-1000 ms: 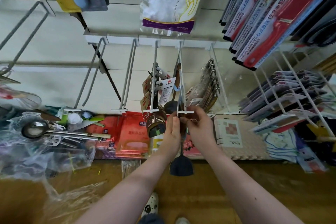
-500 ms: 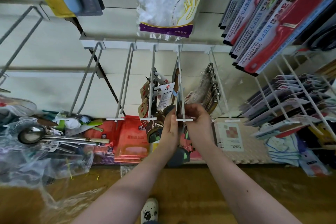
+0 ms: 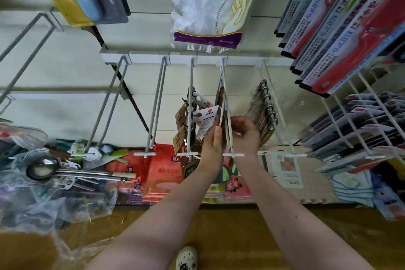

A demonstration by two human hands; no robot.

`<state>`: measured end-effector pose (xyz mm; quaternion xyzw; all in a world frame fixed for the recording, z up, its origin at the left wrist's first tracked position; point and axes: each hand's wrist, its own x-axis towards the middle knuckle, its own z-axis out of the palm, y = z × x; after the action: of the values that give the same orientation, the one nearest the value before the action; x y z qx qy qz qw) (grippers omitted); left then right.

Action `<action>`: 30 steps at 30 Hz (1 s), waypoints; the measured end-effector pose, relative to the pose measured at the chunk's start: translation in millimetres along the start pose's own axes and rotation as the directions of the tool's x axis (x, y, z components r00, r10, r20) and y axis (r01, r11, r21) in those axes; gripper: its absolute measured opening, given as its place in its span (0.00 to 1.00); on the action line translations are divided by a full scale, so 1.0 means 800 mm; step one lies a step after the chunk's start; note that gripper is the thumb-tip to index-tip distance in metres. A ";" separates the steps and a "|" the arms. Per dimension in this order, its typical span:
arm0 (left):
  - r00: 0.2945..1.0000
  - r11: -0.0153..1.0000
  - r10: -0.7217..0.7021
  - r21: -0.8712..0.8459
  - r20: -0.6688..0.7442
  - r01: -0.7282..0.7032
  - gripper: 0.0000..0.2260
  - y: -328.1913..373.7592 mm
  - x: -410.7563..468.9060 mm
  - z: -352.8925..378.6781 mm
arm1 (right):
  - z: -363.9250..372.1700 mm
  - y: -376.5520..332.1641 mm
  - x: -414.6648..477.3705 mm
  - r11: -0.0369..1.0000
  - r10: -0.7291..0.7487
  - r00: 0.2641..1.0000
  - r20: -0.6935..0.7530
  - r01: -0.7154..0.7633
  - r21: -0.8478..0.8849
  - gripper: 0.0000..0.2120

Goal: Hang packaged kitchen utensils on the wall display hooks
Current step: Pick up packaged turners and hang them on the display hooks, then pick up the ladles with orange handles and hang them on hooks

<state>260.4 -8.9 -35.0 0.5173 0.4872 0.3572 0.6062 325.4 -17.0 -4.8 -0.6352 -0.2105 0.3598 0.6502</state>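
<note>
Both my hands meet at a white double-wire wall hook, a little behind its front cross tip. My left hand pinches the packaged utensil from the left, thumb on top. My right hand curls its fingers round the same utensil from the right, at the wire. Only a thin dark strip of the utensil shows between my hands; its lower part is hidden behind my wrists. Further back on this hook hangs a brown-handled utensil.
The hook to the left carries tagged utensils; the one to the right carries ring-topped utensils. Two bare hooks stand further left. Above hangs a glove pack, with knife packs at right. A ladle lies on bagged stock below.
Both hands have slid up the hook toward the wall with the utensil. Its dark head, which hung in view below my hands, is now hidden behind my wrists.
</note>
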 end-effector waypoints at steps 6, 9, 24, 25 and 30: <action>1.000 0.994 -0.026 -0.105 -0.002 0.025 0.35 -0.003 0.016 0.003 | 0.006 0.003 0.017 1.000 0.009 1.000 -0.024 -0.009 0.003 0.14; 1.000 0.993 0.010 -0.122 -0.017 -0.012 0.34 -0.002 0.017 0.003 | 0.007 0.009 0.019 1.000 0.006 0.999 -0.039 -0.006 0.003 0.14; 0.977 0.983 -0.184 -0.040 -0.108 0.181 0.18 -0.013 -0.016 -0.002 | -0.037 0.012 -0.045 0.980 0.102 0.991 0.082 -0.086 -0.178 0.13; 0.975 0.981 -0.193 -0.022 -0.112 0.192 0.17 -0.013 -0.025 -0.005 | -0.044 0.014 -0.054 0.974 0.099 0.991 0.085 -0.079 -0.214 0.12; 0.973 0.985 -0.174 -0.032 -0.148 0.172 0.06 0.006 -0.086 -0.016 | -0.062 0.007 -0.095 0.969 0.128 0.981 0.148 -0.092 -0.230 0.09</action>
<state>230.0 -69.0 -15.2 0.4388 0.5714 0.3455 0.6013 311.3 -106.6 -1.6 -0.6833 -0.2657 0.4199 0.5350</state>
